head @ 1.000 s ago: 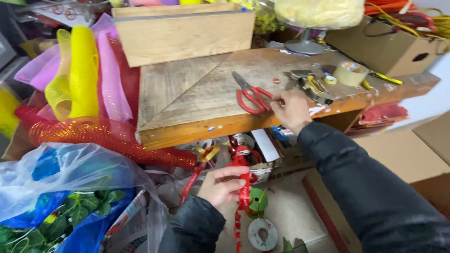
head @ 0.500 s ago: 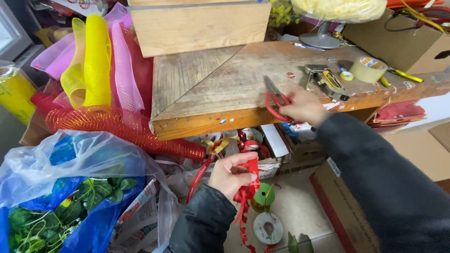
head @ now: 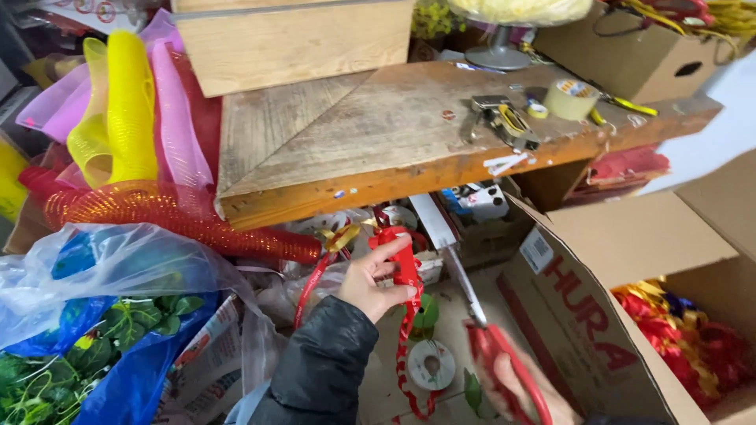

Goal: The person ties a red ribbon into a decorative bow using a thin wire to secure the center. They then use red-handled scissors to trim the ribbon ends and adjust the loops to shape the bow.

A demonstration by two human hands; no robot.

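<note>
Ribbon and scissors below the desk [head: 331, 149]
I'm pinching the red ribbon [head: 407, 271] in my left hand [head: 372, 277]; my right hand [head: 516, 386] fingers are gripping the scissors [head: 492, 342].

Left hand [head: 372, 277] gripping glossy red ribbon strip [head: 407, 271] below worn wooden bench [head: 378, 149]; right hand [head: 524, 389] holding red-handled steel scissors [head: 492, 346], blades raised toward ribbon.

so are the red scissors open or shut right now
Shut, as far as shows: the red scissors in the right hand show their blades as one closed line. The handles are motion-blurred.
</note>
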